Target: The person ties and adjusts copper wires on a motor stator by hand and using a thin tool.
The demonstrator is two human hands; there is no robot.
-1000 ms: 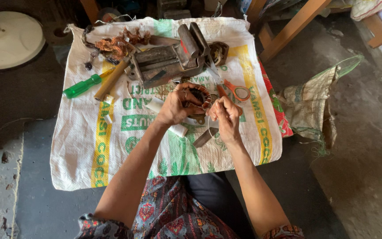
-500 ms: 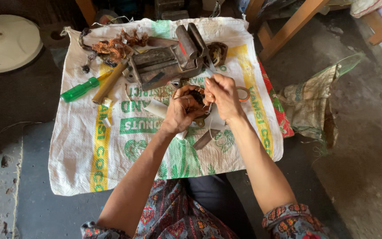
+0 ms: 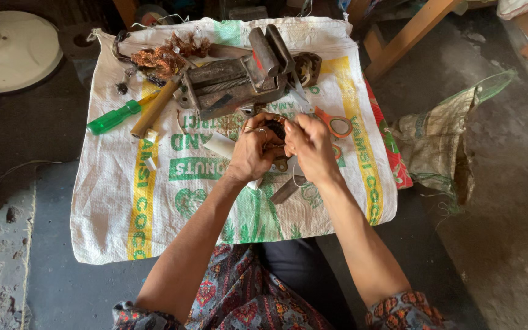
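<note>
Dark rusty motor part (image 3: 278, 135) — gripped between both hands (image 3: 283, 148).

White woven sack (image 3: 154, 208) with green print and yellow side stripes; translucent green screwdriver handle (image 3: 115, 117); tan wooden handle (image 3: 154, 110). Grey-brown, rust-toned bench vise (image 3: 239, 79); coppery-brown wire tangle (image 3: 163, 56); orange-handled scissors (image 3: 336, 125). Sleeves (image 3: 398, 308) patterned grey-blue with red motifs; round white base (image 3: 10, 52) on dark grey floor (image 3: 520, 214).
</note>
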